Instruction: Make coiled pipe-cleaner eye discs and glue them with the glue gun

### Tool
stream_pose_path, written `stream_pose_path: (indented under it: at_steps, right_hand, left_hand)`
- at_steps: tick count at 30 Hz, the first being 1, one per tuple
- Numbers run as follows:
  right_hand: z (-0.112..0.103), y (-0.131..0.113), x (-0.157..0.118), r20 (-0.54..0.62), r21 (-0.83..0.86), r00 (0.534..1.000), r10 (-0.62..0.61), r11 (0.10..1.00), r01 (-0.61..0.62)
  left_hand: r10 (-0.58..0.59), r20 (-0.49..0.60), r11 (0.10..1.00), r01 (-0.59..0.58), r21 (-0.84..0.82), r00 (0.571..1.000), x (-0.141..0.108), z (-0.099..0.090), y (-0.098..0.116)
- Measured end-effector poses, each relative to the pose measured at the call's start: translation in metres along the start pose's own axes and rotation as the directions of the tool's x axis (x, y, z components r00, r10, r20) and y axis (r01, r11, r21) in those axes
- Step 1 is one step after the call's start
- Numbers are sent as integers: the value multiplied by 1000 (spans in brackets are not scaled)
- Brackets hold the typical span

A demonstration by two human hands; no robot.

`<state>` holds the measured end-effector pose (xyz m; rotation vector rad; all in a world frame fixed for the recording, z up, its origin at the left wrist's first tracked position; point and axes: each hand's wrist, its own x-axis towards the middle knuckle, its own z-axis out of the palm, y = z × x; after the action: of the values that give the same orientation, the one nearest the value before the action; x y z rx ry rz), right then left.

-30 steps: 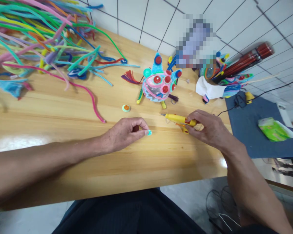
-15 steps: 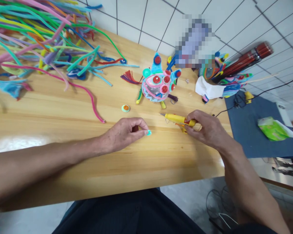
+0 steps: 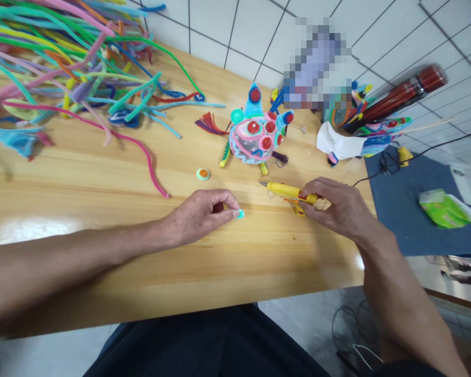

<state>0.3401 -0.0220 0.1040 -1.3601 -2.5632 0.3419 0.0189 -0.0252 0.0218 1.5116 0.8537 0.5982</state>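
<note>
My left hand (image 3: pixel 204 217) pinches a small turquoise piece (image 3: pixel 240 213) between thumb and forefinger, low over the wooden table. To the right, my right hand (image 3: pixel 333 207) has its thumb and fingers closed on the rear of a yellow hot glue gun (image 3: pixel 284 190). Its metal nozzle points left, towards the turquoise piece but apart from it. Beyond both hands stands a colourful pipe-cleaner animal figure (image 3: pixel 255 131) with red round spots, blue horns and tassels. A small round disc (image 3: pixel 203 174), white-green with an orange centre, lies above my left hand.
Many pipe cleaners (image 3: pixel 63 63) are heaped at the back left, a pink one (image 3: pixel 147 154) trailing forward. At the back right are a dark red thermos (image 3: pixel 400 97) and a white tissue (image 3: pixel 337 142). A green packet (image 3: pixel 441 208) lies on a dark mat (image 3: pixel 392 209); a black cord (image 3: pixel 439 147) crosses nearby.
The view has shifted very slightly. Both hands keep their holds on the turquoise piece and the glue gun, with little visible movement.
</note>
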Motion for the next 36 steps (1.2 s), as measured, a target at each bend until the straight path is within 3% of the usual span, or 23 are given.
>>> stream_pose_path:
  at_steps: [15, 20, 24, 27, 30, 33, 36]
  right_hand:
    - [3, 2, -2, -3, -15, 1000, 18, 1000, -18]
    - [20, 11, -11, -125, -20, 983, 137, 990, -140]
    - [42, 19, -20, -197, 125, 964, 181, 979, -158]
    - [53, 22, -26, -245, 412, 906, 345, 883, -224]
    - [56, 20, -27, -185, 690, 871, 456, 691, -215]
    - [54, 14, -22, -102, 815, 871, 480, 542, -203]
    - [54, 8, -15, -49, 850, 879, 474, 482, -212]
  left_hand:
    - [16, 1, 1000, -16, 0, 1000, 1, -1, -1]
    - [11, -6, 1000, -11, -11, 1000, 1, 0, -2]
    - [24, -44, 999, -25, -30, 999, 3, 1, -5]
    - [30, -78, 999, -32, -25, 997, 5, 1, -7]
    - [25, -101, 999, -27, -23, 995, 6, 0, -8]
    - [34, -121, 998, -39, -39, 992, 6, 1, -9]
    - [53, -132, 996, -62, -67, 990, 7, 2, -10]
